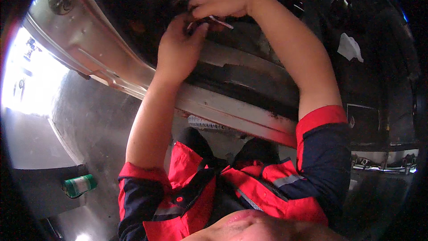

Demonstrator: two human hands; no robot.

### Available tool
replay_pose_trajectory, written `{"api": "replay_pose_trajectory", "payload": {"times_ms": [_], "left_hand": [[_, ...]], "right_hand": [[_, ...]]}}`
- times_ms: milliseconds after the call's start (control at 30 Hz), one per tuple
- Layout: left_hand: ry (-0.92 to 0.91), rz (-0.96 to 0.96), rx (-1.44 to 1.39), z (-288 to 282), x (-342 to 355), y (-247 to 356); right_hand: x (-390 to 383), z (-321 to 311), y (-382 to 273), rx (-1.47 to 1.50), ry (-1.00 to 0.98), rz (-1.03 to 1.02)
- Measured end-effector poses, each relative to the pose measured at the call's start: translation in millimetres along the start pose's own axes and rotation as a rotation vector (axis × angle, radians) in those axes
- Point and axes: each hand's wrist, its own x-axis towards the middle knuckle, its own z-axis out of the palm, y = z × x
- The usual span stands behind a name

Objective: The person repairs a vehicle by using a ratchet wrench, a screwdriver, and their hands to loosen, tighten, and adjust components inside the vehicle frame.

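Note:
Both my hands reach into the dark inside of a car body, beyond the pale door sill (pixel 227 111). My left hand (pixel 180 47) is closed, thumb and fingers drawn together around something small and dark that I cannot make out. Just above and to its right, my right hand (pixel 220 2) bends over from the right side, fingers curled down toward the left fingertips. What the right fingers grip is hidden in shadow. A thin whitish strip (pixel 221 22) sticks out to the right between the two hands; which hand holds it I cannot tell.
A light metal door pillar (pixel 111 49) curves along the left. Beneath the sill a tyre (pixel 205 122) shows partly. A green container (pixel 80 185) stands at the lower left. A crumpled white paper or cloth (pixel 350 47) lies on the dark surface at right.

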Motion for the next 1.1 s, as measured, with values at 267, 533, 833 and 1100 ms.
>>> {"api": "replay_pose_trajectory", "payload": {"times_ms": [267, 533, 833, 1100], "left_hand": [[0.133, 0.051, -0.133, -7.3, -9.5, -2.1], [-0.009, 0.015, -0.270, -10.8, -8.7, -6.5], [0.052, 0.106, -0.259, 5.0, -4.2, 1.4], [0.052, 0.031, -0.159, -9.3, -9.8, 0.6]], "right_hand": [[-13.7, -2.4, -13.2, 0.574, -0.113, -0.046], [78.4, 36.7, 145.3, -0.929, 0.411, -0.068], [66.3, 14.7, 189.7, -0.809, 0.395, 0.268], [81.8, 35.5, 164.8, -0.769, 0.574, 0.182]]}}
